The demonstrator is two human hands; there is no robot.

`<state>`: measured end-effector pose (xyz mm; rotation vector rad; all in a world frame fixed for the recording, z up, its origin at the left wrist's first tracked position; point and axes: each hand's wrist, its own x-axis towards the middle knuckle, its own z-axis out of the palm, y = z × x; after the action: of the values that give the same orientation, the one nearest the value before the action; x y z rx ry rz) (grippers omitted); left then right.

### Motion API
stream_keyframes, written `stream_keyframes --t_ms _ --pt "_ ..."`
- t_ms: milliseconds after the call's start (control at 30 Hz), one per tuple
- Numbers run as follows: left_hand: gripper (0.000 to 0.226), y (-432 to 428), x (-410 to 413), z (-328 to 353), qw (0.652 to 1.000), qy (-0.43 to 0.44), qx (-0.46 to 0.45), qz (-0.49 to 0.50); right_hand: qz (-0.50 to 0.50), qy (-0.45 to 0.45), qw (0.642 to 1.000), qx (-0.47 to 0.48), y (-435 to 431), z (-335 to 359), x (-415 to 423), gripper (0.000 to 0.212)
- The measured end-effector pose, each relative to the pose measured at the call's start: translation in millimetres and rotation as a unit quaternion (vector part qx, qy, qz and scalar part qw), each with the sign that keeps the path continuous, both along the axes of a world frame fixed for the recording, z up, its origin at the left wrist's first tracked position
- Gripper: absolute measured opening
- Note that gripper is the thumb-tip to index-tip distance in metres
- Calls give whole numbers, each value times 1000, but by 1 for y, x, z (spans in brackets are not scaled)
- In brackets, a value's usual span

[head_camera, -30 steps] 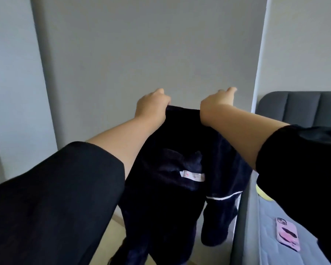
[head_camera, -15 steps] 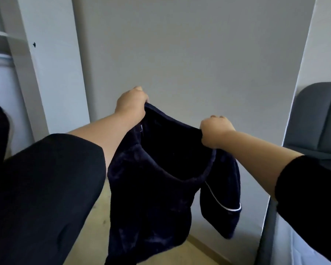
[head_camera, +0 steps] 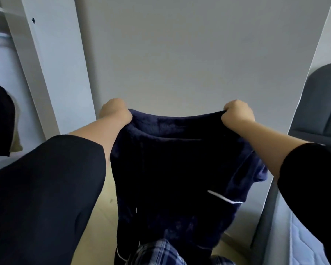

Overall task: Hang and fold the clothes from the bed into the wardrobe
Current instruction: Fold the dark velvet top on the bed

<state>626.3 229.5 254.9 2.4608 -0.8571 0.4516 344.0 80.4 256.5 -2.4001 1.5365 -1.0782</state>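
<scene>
Between both hands (head_camera: 116,111) (head_camera: 237,112), fleecy navy garment (head_camera: 172,159) hangs.

Nothing here can be read: no writing, label, brand, number or sign. The dark navy fleece garment (head_camera: 172,169), held at its top edge by the left hand (head_camera: 115,112) and the right hand (head_camera: 237,113), shows only a thin white piping stripe (head_camera: 224,197). The stripe lies well below the right hand's grip and a little inward of it, and it has no lettering. The blue-and-white plaid cloth (head_camera: 157,251), far below the two grips, shows a checked pattern and no characters.
</scene>
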Motion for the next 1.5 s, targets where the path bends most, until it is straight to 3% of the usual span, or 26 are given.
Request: stream_keyframes --t_ms 67,100,200,233,267,333,400,467,533,600,667,700,767,833,867,933,1000,1067,1133,1200,1233,1267,1300,1367,1433,1500 --pt "18 -2 -3 4 996 37 -64 -52 52 -70 996 27 5 2 -1 29" --pt "19 -3 -4 6 994 48 -45 -86 70 -52 994 66 5 1 -3 29" --pt "16 -2 -13 2 989 77 39 -116 12 217 949 228 7 -10 -19 10" --pt "15 -3 -14 -3 990 75 39 -111 -19 260 942 212 8 -16 -23 10" --pt "16 -3 -17 -9 992 66 16 -110 -38 230 961 151 7 -25 -26 13" --pt "19 -4 -24 -15 994 50 -29 -94 -59 71 996 16 2 -36 -26 25" --pt "17 -8 -26 -22 988 113 -40 -98 -21 -54 988 146 5 -39 -21 18" --pt "10 -9 -28 -29 983 162 -27 -84 13 -85 950 300 3 -50 -19 20" --pt "9 -14 -26 -40 987 126 -57 -76 -11 -156 952 265 4 -54 -15 20" --pt "13 -20 -26 -46 992 44 -95 -71 -11 -296 942 160 0 -57 -6 42" --pt "19 -25 -23 -46 994 -32 -49 -88 7 -374 919 125 3 -54 5 57" --pt "24 -25 -21 -47 995 -42 18 -93 17 -333 934 129 1 -54 8 57" --pt "31 -19 -18 -47 994 -31 82 -65 9 -122 983 135 -2 -56 6 47" --pt "23 -11 -9 -53 995 -10 97 -22 -10 40 993 107 -2 -63 -1 41" --pt "17 -7 -7 -57 995 5 101 -10 -17 72 993 87 -3 -69 -5 39" --pt "8 -4 -7 -65 994 66 90 -4 -35 97 993 54 -3 -79 -8 30" --pt "17 -9 -13 -65 987 153 49 -23 -34 93 993 60 -2 -80 -7 21" --pt "33 -16 -21 -56 970 237 2 -47 -7 107 987 116 2 -73 -6 19" --pt "23 -23 -33 -43 954 275 -59 -101 57 174 967 175 8 -67 -5 23" --pt "6 -31 -45 -28 932 294 -117 -176 141 191 966 106 18 -65 -1 36" --pt "16 -33 -52 -23 920 308 -137 -198 198 162 967 1 25 -65 1 43" --pt "23 -34 -60 -18 914 313 -140 -218 254 142 946 -146 35 -63 4 47" --pt "25 -37 -69 -14 913 304 -132 -239 292 155 897 -295 46 -60 7 48" --pt "24 -41 -89 -6 916 268 -96 -283 323 270 768 -483 58 -55 15 43" --pt "23 -44 -105 1 919 227 -74 -314 313 397 673 -539 62 -54 20 38" --pt "26 -49 -112 6 908 215 -68 -353 268 510 613 -540 67 -59 24 30"
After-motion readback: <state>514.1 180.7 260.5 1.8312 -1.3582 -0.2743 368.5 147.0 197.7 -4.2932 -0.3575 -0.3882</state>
